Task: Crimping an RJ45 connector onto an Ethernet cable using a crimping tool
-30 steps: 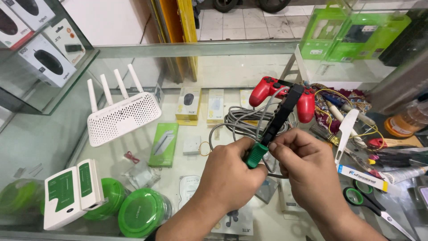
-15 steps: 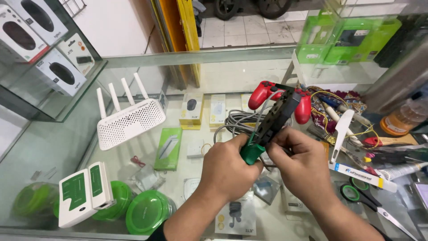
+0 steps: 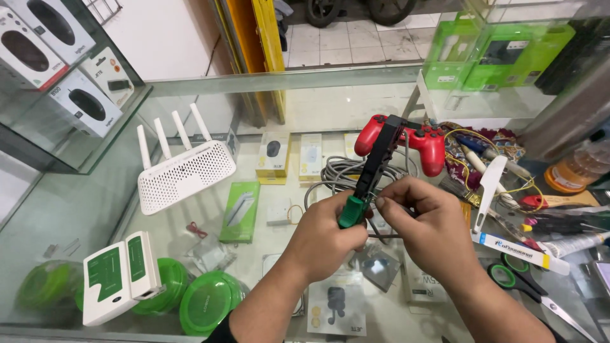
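Both hands have risen slightly. Left hand grips a crimper (green handles) above the glass counter; right hand pinches a cable beside it.

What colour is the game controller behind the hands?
The game controller is red with dark buttons, seen best in the head view, behind the black crimping tool.

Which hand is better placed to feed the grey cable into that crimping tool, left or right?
Probably the right hand: its fingertips pinch at the crimping tool just above the green handle, beside the grey cable. The left hand is wrapped around the handle, holding the tool.
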